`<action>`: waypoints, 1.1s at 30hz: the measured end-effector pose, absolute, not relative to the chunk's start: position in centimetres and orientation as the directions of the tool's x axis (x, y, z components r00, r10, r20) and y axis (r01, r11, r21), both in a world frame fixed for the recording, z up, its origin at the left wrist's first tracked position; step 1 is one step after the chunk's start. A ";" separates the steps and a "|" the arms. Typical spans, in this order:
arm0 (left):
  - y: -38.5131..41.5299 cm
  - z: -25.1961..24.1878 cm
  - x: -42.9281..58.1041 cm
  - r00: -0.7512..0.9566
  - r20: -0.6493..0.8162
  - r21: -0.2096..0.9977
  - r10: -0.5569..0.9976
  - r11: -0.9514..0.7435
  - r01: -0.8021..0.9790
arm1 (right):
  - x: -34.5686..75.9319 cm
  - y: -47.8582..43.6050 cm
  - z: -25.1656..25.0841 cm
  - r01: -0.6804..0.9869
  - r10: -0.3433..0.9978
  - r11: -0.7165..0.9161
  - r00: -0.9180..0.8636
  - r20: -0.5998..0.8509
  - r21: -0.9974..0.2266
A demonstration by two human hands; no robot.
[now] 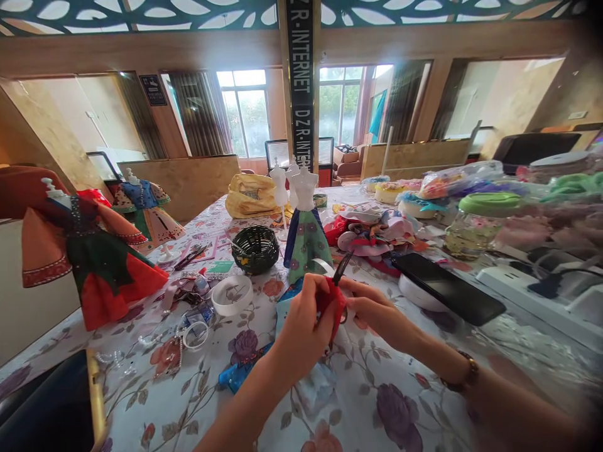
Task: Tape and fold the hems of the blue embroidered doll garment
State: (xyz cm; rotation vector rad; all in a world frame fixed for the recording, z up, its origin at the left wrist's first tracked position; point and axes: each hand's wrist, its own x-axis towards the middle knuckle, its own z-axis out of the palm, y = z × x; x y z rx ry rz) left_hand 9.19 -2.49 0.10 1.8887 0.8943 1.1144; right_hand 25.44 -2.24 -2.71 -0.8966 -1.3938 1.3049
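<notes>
Cloth: small crumpled red fabric piece (331,306), pinched in the left hand (304,326) above the floral tabletop (377,402), near its front edge.
Scissors: black-bladed scissors (341,269), held by the right hand (377,314), tips up, leaning right, against the cloth.

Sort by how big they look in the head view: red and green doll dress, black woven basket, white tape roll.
Red and green doll dress
Black woven basket
White tape roll, only slightly smaller

Both forearms reach forward and converge at the centre. The left grip (305,321) is fisted, its back facing up; the right grip (377,312) has its fingers curled closed, close beside it.
</notes>
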 end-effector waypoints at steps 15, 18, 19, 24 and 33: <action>-2.1 0.3 9.2 0.415 0.317 0.934 0.853 -0.357 0.022 | 24.7 -2.3 -3.0 -0.143 0.920 0.342 -0.153 0.362 -0.929; -1.7 0.2 9.2 0.350 0.271 0.959 0.897 -0.283 -0.017 | 24.7 -2.4 -3.4 -0.093 0.925 0.352 -0.115 0.361 -0.931; -1.7 0.3 9.2 0.319 0.258 0.963 0.912 -0.268 -0.015 | 24.7 -2.4 -3.5 -0.069 0.925 0.360 -0.106 0.365 -0.930; -2.1 0.7 9.3 0.222 0.205 0.978 0.953 -0.194 -0.072 | 24.9 -2.2 -3.9 0.007 0.912 0.394 -0.123 0.390 -0.919; -2.7 0.6 9.8 0.190 0.127 0.983 0.974 -0.097 -0.158 | 24.4 -2.6 -3.3 -0.112 0.921 0.319 -0.198 0.336 -0.941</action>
